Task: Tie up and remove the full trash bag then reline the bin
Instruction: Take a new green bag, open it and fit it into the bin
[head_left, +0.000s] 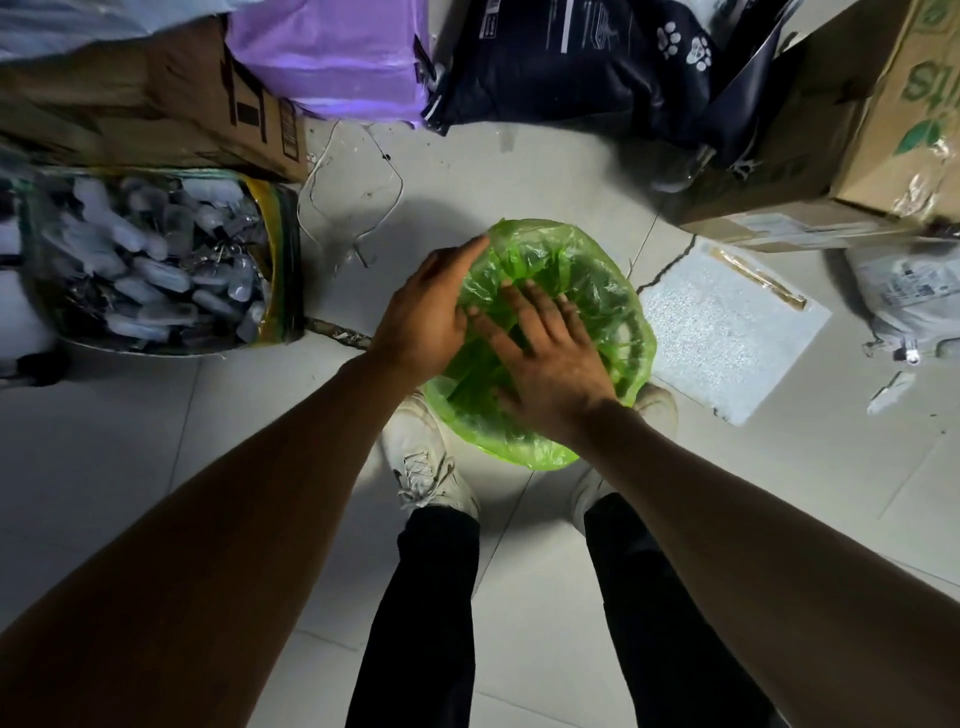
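Head view, looking straight down at a tiled floor (753, 493). Green bag (597, 270) sits centre frame, spread over a round opening just ahead of the person's white shoes (423, 462); the bin itself is hidden under the plastic. Bag mouth is open, film crumpled inward.

Left hand (426, 312): fingers straight, laid along the bag's left rim, touching the plastic, not curled round it. Right hand (545, 353): fingers spread and flat, pressing down into the bag's interior.

Free room: bare floor to the left, right and behind the feet. Ahead it is crowded. A loose white wire (353, 197) lies on the floor between bag and boxes.

Containers: clear bin (280, 249) at left, yellow-green at its edge, filled with small pale bottle-like items, too blurred to identify. Cardboard box (156, 119) behind it. Purple package (332, 57) at top. Dark sack (571, 62) with white paw prints; its text is unreadable. Second cardboard box (883, 130) at upper right with green print, only partial letters, not legible. White foam sheet (727, 332) just right of the bag.
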